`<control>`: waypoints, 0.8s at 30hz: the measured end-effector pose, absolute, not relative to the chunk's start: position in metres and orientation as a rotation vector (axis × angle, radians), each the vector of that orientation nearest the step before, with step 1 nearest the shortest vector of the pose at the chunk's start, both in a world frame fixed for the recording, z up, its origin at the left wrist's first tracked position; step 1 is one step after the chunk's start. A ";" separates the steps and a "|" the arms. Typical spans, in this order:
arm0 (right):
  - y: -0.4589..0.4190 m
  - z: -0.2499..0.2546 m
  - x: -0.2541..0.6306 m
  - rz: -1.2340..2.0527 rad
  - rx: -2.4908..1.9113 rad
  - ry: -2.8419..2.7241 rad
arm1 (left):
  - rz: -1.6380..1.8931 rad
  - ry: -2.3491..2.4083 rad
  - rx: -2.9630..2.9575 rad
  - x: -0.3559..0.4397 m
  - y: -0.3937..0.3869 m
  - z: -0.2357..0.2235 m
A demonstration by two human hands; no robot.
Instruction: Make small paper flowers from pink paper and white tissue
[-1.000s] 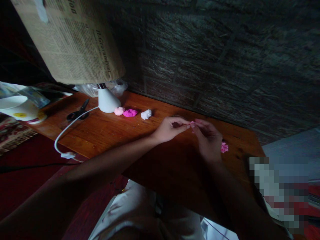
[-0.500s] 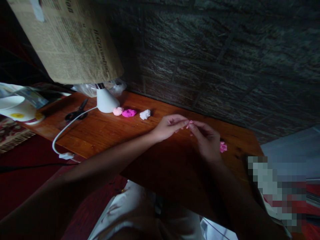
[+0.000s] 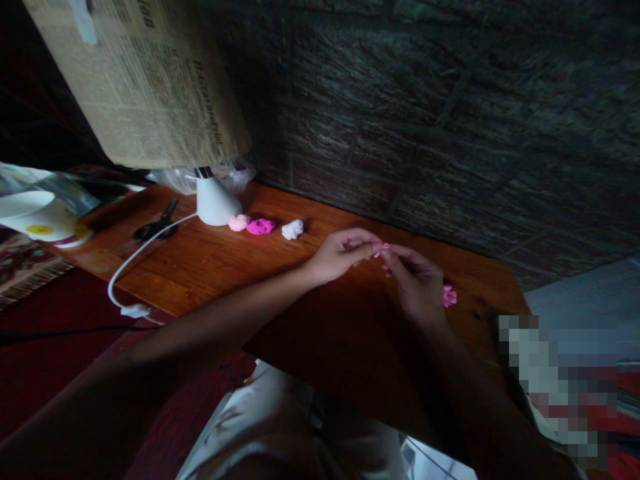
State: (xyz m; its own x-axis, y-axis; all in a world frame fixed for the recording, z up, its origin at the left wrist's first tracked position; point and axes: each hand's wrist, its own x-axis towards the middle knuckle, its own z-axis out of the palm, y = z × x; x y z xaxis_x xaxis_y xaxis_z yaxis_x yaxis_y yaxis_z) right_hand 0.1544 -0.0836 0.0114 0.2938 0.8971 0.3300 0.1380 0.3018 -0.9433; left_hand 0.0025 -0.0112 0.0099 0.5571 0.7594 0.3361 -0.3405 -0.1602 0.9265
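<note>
Between the fingertips of both hands is a small pink piece, pinched above the wooden table; it looks soft and thin, like clay or paper. My left hand grips it from the left with thumb and forefinger. From the right, my right hand pinches the same piece, its fingers curled. A ruffled pink flower-like piece lies just right of my right hand, partly hidden by it. Farther left on the table are a white lump, a bright magenta lump and a pale pink lump, the last two touching.
A lamp with a newsprint shade and white base stands at the back left, its white cable looping over the front edge. Black scissors and a paper cup sit left. A dark brick wall rises behind.
The view has shifted slightly, so things appear a little farther right. Both hands keep pinching the small pink piece, whose visible shape has changed slightly between the fingertips.
</note>
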 end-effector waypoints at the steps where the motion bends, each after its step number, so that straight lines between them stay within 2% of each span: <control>1: -0.084 0.011 0.155 0.707 -1.153 -1.178 | 1.004 0.370 1.418 0.003 -0.011 0.009; 24: -0.086 0.016 0.159 0.706 -1.073 -1.333 | 0.910 0.395 1.316 0.003 -0.010 0.009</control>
State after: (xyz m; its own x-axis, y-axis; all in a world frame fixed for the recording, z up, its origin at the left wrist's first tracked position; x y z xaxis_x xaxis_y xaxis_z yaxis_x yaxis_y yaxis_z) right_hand 0.1588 -0.0856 0.0164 0.1522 0.8993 0.4100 0.1661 0.3856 -0.9076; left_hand 0.0028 -0.0101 0.0092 0.6094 0.7569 0.2361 -0.3442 -0.0156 0.9388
